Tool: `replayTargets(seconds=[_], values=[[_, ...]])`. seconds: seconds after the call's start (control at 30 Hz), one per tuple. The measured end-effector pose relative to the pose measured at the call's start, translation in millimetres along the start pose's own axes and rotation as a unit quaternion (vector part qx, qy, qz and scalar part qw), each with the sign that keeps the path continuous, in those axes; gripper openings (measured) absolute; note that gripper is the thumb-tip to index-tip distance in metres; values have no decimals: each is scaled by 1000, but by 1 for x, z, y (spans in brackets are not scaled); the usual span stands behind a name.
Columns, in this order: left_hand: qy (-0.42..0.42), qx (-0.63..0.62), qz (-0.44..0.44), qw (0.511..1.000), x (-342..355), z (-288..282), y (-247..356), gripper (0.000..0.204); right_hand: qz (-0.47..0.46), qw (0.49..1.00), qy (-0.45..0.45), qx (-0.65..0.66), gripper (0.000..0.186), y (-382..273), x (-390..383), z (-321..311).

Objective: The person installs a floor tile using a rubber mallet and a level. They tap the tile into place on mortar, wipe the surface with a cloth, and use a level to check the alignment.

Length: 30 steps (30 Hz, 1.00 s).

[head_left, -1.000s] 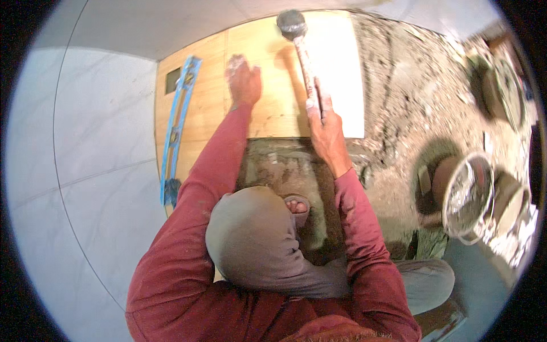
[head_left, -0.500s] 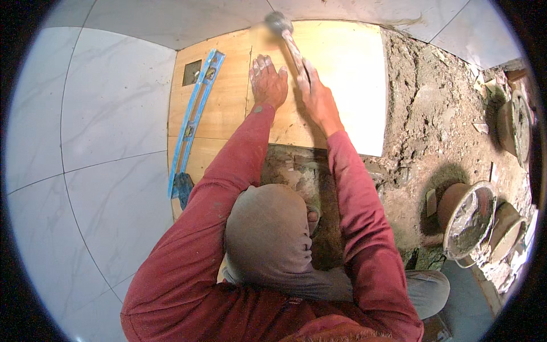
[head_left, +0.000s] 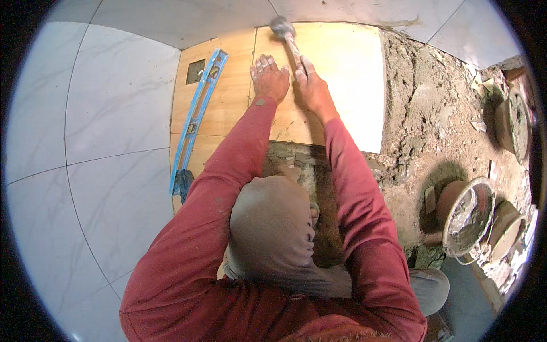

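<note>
Between 3 and 4 o'clock, a mortar-smeared bucket (head_left: 450, 202) sits on rough grey ground (head_left: 421, 102). At 10, a blue level (head_left: 192, 126) lies on wood-toned tiles (head_left: 347, 85). Towards 12, the left hand (head_left: 270, 82) rests palm-down, fingers slightly spread; the right hand (head_left: 313, 94) wraps a mallet (head_left: 292, 47) (dark head, pale handle). Beyond runs pale, veined tiling (head_left: 364, 12).

Level (head_left: 192, 127) on tiles (head_left: 345, 85), left of mallet (head_left: 290, 45); buckets (head_left: 449, 202) right.
</note>
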<state>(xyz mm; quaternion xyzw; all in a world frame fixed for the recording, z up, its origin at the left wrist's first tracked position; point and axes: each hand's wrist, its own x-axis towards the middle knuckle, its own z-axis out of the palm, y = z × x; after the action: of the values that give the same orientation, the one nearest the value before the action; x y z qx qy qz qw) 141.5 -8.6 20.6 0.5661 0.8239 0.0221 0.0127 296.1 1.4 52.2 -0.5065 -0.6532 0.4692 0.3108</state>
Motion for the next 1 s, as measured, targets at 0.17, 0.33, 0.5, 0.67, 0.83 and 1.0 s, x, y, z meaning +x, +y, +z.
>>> replayTargets(seconds=[0.17,0.33,0.5,0.67,0.83,1.0], values=[[-22,-39,-32,998,-2,-2,-9,73,-17,1000,-14,9,47,-48,-30,-34],[-30,5,-7,1000,14,4,-16,77,-5,1000,14,-25,42,-37,-45,-54],[-219,62,78,971,32,-33,-27,128,-46,991,72,-103,35,-26,-122,-78],[-274,128,117,946,49,-30,-17,133,-7,988,116,-104,38,21,-138,-81],[-276,141,113,944,54,-27,-37,132,-45,991,83,-95,39,8,-158,-96],[-253,127,157,946,51,-16,-38,105,85,992,-11,-91,49,35,-197,-95]])
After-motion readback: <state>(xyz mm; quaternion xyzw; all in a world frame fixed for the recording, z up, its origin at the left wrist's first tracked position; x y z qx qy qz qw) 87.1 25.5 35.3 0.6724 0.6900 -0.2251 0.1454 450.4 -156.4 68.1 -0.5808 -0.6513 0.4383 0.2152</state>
